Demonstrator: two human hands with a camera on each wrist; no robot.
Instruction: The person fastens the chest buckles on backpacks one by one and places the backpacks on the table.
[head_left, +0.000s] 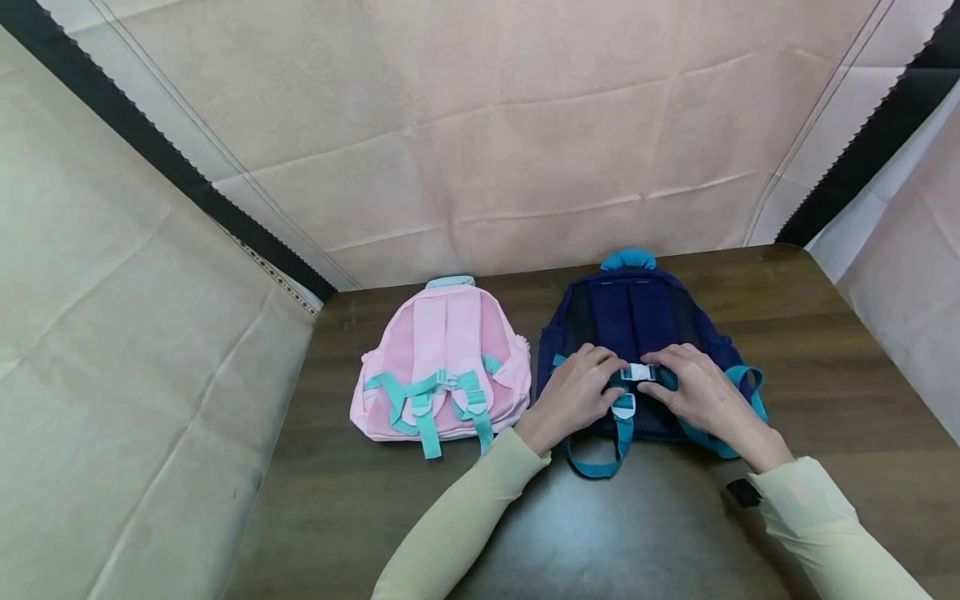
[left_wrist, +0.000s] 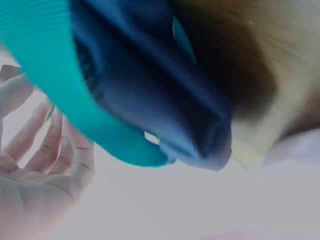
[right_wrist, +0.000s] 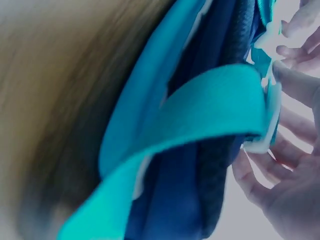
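Small white plastic buckle (head_left: 637, 372) on a dark strap across the back panel of the navy fabric backpack (head_left: 630, 321), right of centre on the table. Your left hand (head_left: 573, 387) pinches the buckle's left end, thumb below, fingers above. Your right hand (head_left: 696, 385) pinches its right end the same way; its other fingers are loosely spread in the right wrist view.

Handling, by judgement: buckle light, stiff, smooth enough to slip; take it by its end edges. Bag soft, probably light, apt to shift if you tug the webbing.

Just below, a white strap adjuster (head_left: 623, 407) and a flat teal webbing loop (head_left: 624, 437) hang to the table. Padded blue handle (head_left: 628, 259) at the bag's top.

Beside it, on your left: pink fabric backpack (head_left: 431, 333), mint straps (head_left: 424, 423). Brown wood-grain table (head_left: 315, 508) beneath; creased pale cloth wall (head_left: 487, 158) behind.
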